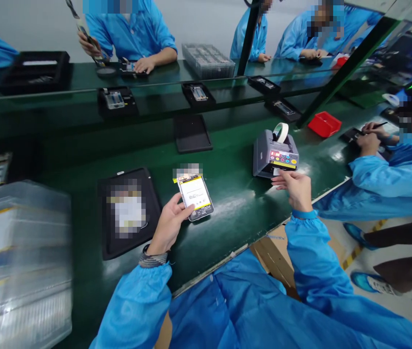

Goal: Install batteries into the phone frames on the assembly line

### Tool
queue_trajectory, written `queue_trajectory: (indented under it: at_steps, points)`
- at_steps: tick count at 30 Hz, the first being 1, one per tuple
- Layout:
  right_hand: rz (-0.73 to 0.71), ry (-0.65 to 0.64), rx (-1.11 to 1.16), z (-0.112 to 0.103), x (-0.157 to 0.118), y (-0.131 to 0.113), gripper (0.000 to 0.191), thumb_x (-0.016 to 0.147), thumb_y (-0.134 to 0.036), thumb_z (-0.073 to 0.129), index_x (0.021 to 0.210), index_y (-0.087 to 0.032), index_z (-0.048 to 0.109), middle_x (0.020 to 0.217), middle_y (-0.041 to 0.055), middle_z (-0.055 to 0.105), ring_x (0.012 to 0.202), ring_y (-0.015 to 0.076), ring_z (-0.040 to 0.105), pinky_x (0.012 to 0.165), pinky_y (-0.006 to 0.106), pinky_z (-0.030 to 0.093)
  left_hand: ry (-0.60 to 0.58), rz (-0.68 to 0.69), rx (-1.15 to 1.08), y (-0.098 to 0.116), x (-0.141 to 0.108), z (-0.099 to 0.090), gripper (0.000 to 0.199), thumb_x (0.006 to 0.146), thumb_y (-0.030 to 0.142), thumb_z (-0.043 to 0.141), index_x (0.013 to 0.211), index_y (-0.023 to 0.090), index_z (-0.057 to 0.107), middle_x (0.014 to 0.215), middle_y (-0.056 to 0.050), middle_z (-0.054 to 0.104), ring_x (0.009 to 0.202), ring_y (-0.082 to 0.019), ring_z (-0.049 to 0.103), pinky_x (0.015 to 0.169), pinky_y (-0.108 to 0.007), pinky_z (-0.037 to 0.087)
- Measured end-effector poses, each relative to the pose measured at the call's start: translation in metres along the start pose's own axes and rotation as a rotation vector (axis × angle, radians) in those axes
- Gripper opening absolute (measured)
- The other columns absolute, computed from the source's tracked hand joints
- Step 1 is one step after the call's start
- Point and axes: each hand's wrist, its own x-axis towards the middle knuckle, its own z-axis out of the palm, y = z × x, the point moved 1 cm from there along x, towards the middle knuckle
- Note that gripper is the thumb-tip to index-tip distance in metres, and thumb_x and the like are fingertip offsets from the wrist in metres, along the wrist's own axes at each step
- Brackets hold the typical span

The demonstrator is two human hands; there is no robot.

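Note:
My left hand (171,218) grips an opened phone (195,196) by its lower left side, thumb on top; a white battery with yellow edges shows inside it. At the front of a grey tape dispenser (276,154) with a white tape roll (281,133), my right hand (295,189) has its fingertips pressed together at a small whitish strip of tape (276,171). Left of my left hand lies a black tray (109,242) holding a partly blurred device.
Stacked clear plastic trays (45,271) fill the near left. A flat black tray (193,133) lies ahead, a red bin (324,124) beyond the dispenser. Green posts rise at the right. People in blue coats sit across the bench; one person (402,160) works at the right.

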Motion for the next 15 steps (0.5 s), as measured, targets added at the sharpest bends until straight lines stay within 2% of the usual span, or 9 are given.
queue_trajectory:
  at_steps: [3, 8, 15]
  points:
    - [0.021, 0.008, -0.003, 0.0007, -0.0014, -0.0036, 0.03, 0.071, -0.037, 0.085, 0.068, -0.012, 0.068, 0.068, 0.0122, 0.072, 0.052, 0.0179, 0.068, 0.04, 0.02, 0.049, 0.012, -0.001, 0.004, -0.0001, 0.0, -0.0008, 0.07, 0.074, 0.029, 0.088, 0.134, 0.015, 0.055, 0.113, -0.012, 0.077, 0.097, -0.023, 0.075, 0.084, -0.029, 0.06]
    - [0.032, 0.02, -0.022, -0.0001, -0.0022, -0.0068, 0.023, 0.073, -0.029, 0.083, 0.069, -0.012, 0.069, 0.066, 0.0116, 0.072, 0.051, 0.0179, 0.068, 0.04, 0.021, 0.049, 0.045, -0.013, -0.019, 0.0006, -0.0001, 0.0, 0.064, 0.072, 0.026, 0.088, 0.127, 0.016, 0.058, 0.116, -0.011, 0.077, 0.103, -0.025, 0.074, 0.087, -0.032, 0.06]
    - [0.023, 0.049, -0.029, -0.0001, -0.006, -0.0105, 0.01, 0.076, -0.011, 0.074, 0.067, -0.01, 0.068, 0.06, 0.0105, 0.068, 0.049, 0.0168, 0.065, 0.044, 0.023, 0.047, 0.082, 0.007, -0.079, -0.004, 0.0031, 0.0003, 0.056, 0.075, 0.036, 0.086, 0.121, 0.016, 0.059, 0.113, -0.011, 0.077, 0.106, -0.028, 0.074, 0.088, -0.037, 0.061]
